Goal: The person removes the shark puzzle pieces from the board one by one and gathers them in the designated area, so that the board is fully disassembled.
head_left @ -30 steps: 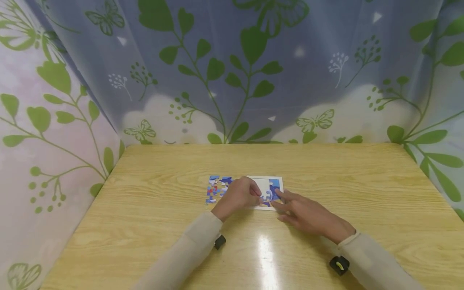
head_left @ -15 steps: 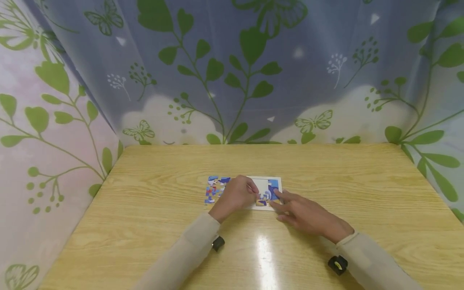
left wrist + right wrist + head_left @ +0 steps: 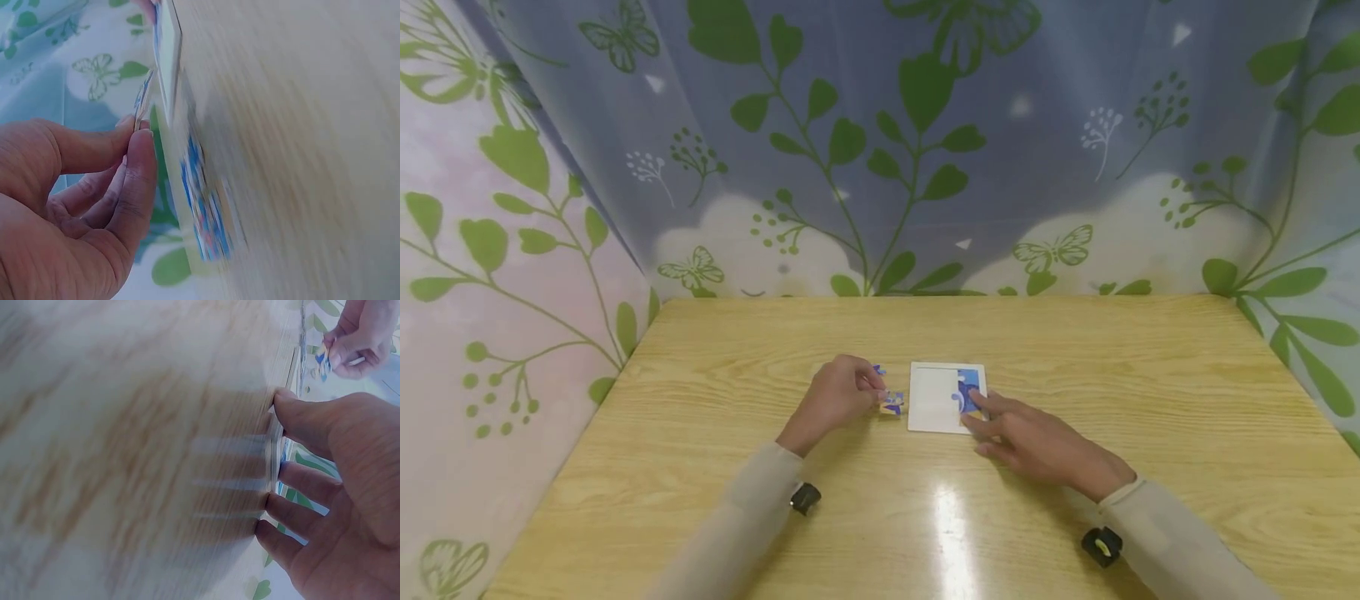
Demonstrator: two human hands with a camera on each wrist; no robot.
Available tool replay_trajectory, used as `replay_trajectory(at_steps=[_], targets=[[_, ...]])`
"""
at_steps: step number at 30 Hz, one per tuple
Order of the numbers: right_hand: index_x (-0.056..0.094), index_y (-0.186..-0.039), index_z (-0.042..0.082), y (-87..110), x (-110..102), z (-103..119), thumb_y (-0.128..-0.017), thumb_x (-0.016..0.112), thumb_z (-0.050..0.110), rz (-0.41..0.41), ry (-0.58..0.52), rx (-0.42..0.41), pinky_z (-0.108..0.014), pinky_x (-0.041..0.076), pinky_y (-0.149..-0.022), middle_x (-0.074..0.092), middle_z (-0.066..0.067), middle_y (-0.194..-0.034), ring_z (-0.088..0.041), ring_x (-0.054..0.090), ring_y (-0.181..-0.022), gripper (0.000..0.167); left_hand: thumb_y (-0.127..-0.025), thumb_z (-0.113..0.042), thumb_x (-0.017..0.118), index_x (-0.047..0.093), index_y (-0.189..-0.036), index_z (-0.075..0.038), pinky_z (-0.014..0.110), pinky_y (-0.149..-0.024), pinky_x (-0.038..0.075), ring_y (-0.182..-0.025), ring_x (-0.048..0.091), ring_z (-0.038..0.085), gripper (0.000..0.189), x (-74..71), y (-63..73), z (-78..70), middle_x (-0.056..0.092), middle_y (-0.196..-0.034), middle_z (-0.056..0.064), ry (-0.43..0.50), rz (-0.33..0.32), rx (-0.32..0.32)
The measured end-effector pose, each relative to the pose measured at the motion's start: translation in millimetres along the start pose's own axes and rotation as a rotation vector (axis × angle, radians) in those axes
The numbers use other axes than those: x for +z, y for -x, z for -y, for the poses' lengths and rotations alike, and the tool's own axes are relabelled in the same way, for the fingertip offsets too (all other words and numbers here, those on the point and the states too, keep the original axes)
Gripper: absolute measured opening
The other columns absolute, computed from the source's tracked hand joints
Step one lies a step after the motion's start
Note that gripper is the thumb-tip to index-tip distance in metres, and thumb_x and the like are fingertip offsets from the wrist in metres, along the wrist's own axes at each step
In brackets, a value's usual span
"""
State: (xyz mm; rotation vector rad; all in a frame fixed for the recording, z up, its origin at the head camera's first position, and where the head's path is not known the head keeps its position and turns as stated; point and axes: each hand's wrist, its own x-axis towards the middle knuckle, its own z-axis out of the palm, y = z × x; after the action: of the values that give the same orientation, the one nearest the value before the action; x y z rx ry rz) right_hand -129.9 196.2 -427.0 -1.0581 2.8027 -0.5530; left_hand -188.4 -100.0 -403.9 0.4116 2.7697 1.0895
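My left hand [image 3: 838, 393] pinches a small joined bit of jigsaw puzzle [image 3: 892, 405], blue and orange, between thumb and forefinger. It is lifted above the table, just left of the white puzzle tray [image 3: 934, 408]. Inside the tray, a strip of blue puzzle pieces [image 3: 967, 390] fills the right side; bare white shows on the left. My right hand [image 3: 1037, 442] rests at the tray's right edge, its extended fingers touching the edge and the pieces there. Loose puzzle pieces [image 3: 203, 206], blurred, lie on the table below my left hand in the left wrist view.
The wood-grain table [image 3: 760, 333] extends around the tray. A patterned curtain [image 3: 865, 150] with green leaves and butterflies stands along the back and sides. Dark wrist devices sit under both sleeves [image 3: 730, 508].
My left hand has moved left out of the tray, bringing the pinched puzzle bit with it. The tray's left and lower middle now show bare white. The right hand stays in place.
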Motion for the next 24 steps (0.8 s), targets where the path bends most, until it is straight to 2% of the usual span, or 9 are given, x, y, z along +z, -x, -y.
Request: replay_trajectory(at_steps=[7, 13, 24], targets=[[0.06, -0.137, 0.0, 1.1, -1.8, 0.5, -0.098, 0.067, 0.017, -0.002, -0.007, -0.017, -0.058, 0.046, -0.101, 0.041, -0.031, -0.151, -0.052, 0.043, -0.134, 0.043, -0.084, -0.009, 0.08, 0.074, -0.081, -0.011, 0.03, -0.066, 0.05, -0.071, 0.06, 0.014, 0.007, -12.1, 12.1, 16.3, 0.066, -0.075, -0.003, -0.053, 0.007, -0.028], [0.061, -0.135, -0.002, 0.1, -1.9, 0.3, -0.098, 0.067, 0.017, -0.012, -0.023, -0.036, -0.057, 0.046, -0.102, 0.041, -0.032, -0.15, -0.052, 0.044, -0.133, 0.042, -0.082, -0.008, 0.083, 0.076, -0.079, -0.011, 0.03, -0.065, 0.053, -0.07, 0.063, 0.013, 0.008, -11.2, 16.6, 21.2, 0.069, -0.075, -0.003, -0.067, 0.016, -0.072], [0.06, -0.135, -0.003, 0.0, -1.5, -0.5, -0.099, 0.067, 0.017, -0.005, -0.031, -0.027, -0.057, 0.046, -0.102, 0.04, -0.031, -0.151, -0.052, 0.043, -0.135, 0.042, -0.078, -0.008, 0.087, 0.077, -0.074, -0.011, 0.029, -0.063, 0.052, -0.065, 0.062, 0.01, 0.011, -6.6, 17.3, 26.2, 0.069, -0.071, -0.005, -0.115, -0.027, -0.013]])
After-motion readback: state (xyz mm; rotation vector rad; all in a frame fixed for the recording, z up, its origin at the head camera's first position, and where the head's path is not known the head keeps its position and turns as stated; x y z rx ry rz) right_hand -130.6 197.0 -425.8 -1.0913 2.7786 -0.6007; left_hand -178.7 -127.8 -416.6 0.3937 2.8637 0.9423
